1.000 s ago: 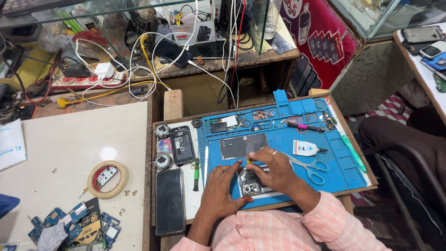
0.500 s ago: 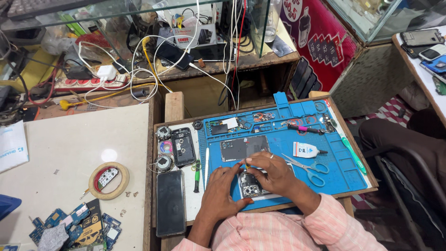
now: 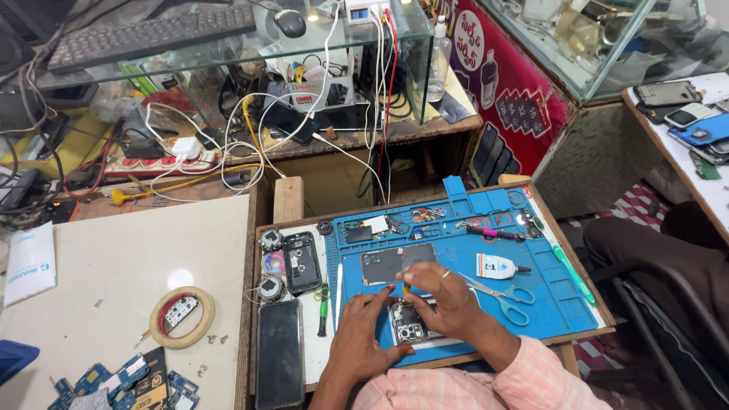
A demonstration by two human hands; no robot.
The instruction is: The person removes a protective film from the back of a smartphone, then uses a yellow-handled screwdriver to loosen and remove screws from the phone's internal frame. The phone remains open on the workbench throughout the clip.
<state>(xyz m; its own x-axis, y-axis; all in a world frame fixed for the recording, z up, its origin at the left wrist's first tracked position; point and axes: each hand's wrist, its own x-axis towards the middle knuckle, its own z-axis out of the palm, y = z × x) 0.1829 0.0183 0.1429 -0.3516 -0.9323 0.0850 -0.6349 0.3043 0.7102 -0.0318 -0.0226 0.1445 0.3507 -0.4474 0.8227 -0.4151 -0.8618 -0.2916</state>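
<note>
An opened dark smartphone with exposed camera modules (image 3: 408, 325) lies on the near edge of a blue silicone repair mat (image 3: 547, 304), partly covered by both hands. The left hand (image 3: 363, 334) rests flat beside it, fingers spread and loose, fingertips touching the phone's left side. The right hand (image 3: 446, 298) arches over the phone's top, fingers pinched around a thin yellow-handled screwdriver (image 3: 405, 289) held nearly upright.

Just right of that hand lies a small white glue tube with a red-and-blue label (image 3: 497, 266), and near it blue-handled scissors (image 3: 503, 294). The mat's moulded compartments (image 3: 463, 219) along the far edge hold small parts and a pink-handled tool (image 3: 492, 233). Beyond, a red printed banner (image 3: 507, 83) hangs on the counter front.
</note>
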